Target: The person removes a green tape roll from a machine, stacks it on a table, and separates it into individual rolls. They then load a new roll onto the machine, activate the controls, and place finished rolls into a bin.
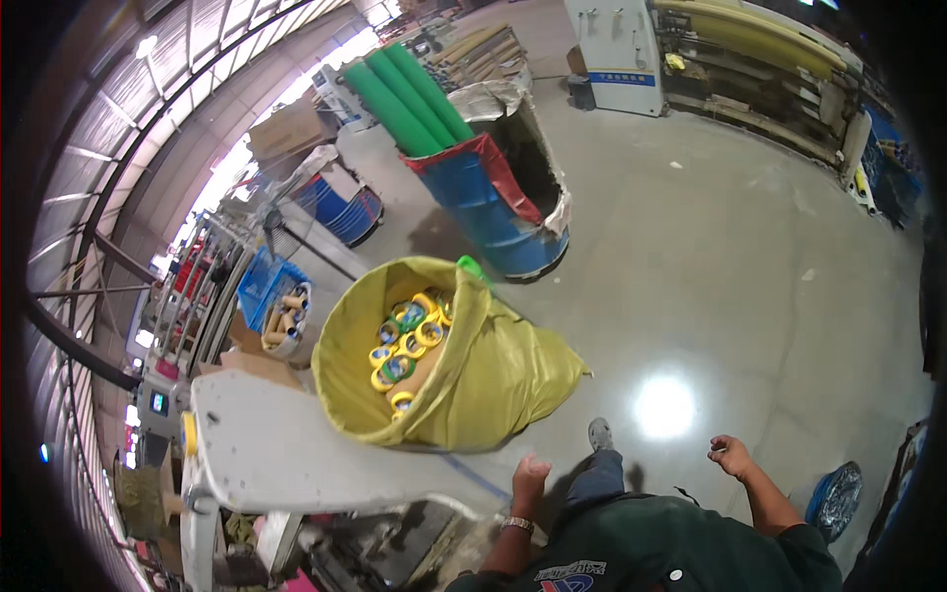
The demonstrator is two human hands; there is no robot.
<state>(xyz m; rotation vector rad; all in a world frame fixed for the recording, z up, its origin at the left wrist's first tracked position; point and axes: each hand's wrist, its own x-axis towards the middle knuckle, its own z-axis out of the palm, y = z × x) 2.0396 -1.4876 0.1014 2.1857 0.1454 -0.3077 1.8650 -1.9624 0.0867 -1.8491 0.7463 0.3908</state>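
Observation:
My left hand (531, 477), with a metal watch band (519, 524) on the wrist, hangs beside the grey table's edge. Its fingers are loosely bent, and nothing shows in them. Out to the right, over the floor, my right hand (731, 456) is empty too, its fingers curved and apart from the thumb. Ahead and to the left of my left hand is a large yellow woven sack (523, 367), its wide mouth facing the table. Inside lie several rolls of tape (411, 344) with yellow and green rings. Neither hand touches the sack.
A grey tabletop (286, 434) stands at left. Beyond the sack is a blue drum (483, 212) holding green rolls (409, 99); another blue drum (345, 207) stands behind. Cardboard tubes (286, 321) fill a container. A machine (750, 79) lines the far right. A wrapped roll (837, 501) lies at right.

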